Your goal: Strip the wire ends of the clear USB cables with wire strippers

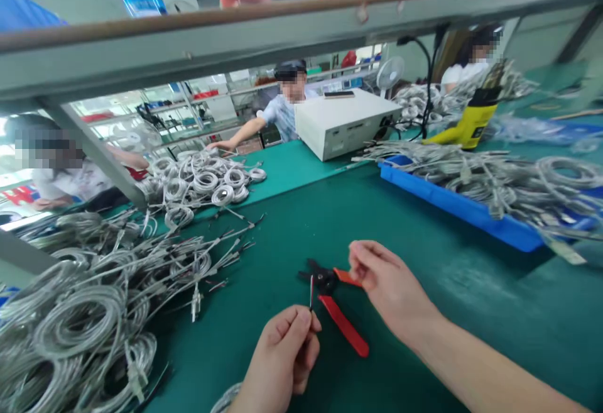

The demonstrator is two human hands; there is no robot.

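My left hand (282, 356) is closed near the bottom middle, pinching a thin cable end (311, 290) that sticks up from between thumb and forefinger. Red-handled wire strippers (336, 309) lie on the green mat (377, 231) just beyond it, black jaws pointing left. My right hand (381, 284) comes in from the lower right, its fingers curled and closed on the upper red handle of the strippers. The cable tip stands right beside the black jaws.
Heaps of coiled grey cables (89, 300) fill the left side, more coils (207, 180) behind. A blue tray (452, 202) of cables sits at right, with a white box (343, 124) and a yellow tool (473, 124) beyond. Other people work across the bench under a metal rail (301, 29).
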